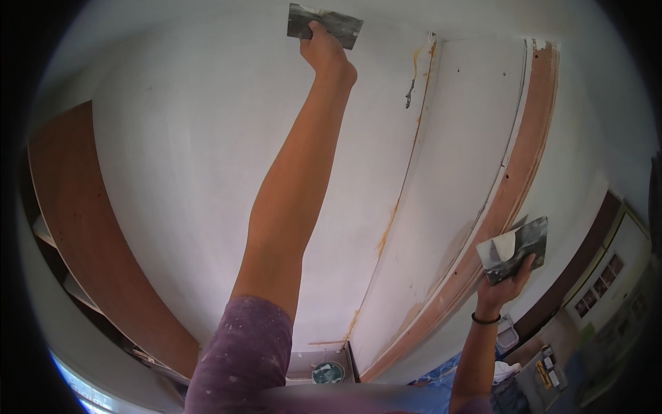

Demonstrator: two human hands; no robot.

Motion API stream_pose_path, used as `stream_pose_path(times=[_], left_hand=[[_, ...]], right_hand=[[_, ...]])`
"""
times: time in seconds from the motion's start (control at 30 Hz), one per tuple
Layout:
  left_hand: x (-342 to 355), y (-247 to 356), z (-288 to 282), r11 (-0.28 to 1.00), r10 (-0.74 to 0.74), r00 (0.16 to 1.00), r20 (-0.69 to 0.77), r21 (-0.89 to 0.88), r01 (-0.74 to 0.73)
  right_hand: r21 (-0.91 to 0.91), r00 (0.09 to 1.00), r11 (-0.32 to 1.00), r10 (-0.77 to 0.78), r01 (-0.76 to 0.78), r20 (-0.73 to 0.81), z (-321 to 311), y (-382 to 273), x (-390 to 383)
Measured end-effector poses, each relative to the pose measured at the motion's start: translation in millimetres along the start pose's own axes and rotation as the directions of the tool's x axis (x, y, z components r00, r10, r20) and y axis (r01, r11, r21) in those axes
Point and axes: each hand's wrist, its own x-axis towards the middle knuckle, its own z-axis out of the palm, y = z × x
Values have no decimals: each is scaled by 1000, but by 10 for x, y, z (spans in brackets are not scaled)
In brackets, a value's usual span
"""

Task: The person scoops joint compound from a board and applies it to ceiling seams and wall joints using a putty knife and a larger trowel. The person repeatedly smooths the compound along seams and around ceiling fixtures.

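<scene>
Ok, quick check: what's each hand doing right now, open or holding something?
Left hand: closed, holding a wide gray scraper up high.
Right hand: closed, holding a second scraper with pale paste on it.

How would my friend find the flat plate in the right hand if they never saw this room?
Find the long reddish-brown strip curving down the picture's right side. By its lower half, the right hand, with a dark band at the wrist, holds a flat gray plate. Its big cream patch sets it apart from the other plate, high in the left hand.
</scene>
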Motion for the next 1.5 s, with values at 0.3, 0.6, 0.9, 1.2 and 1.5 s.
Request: stream_pose_path(times=[0.3, 0.6, 0.9, 1.2, 1.5], left_hand=[[674, -180, 526, 996, -1, 1000, -15, -85, 0], [-47, 38, 906, 939, 342, 937, -75, 67, -337], [493, -73, 103, 990, -26, 999, -39, -138, 20], [346, 292, 627, 999, 52, 998, 28, 10, -52], [-95, 230, 246, 997, 8, 999, -46, -75, -12]], right_hand=[[39, 999, 998, -44, 43, 16, -29, 50, 12], [-77, 992, 990, -121, 119, -19, -52, 74, -13], [-93, 986, 982, -163, 162, -12, -301, 142, 54], [-51, 993, 993, -110, 108, -43, -194, 115, 35], [-50, 989, 990, -132, 128, -70, -99, 59, 3]])
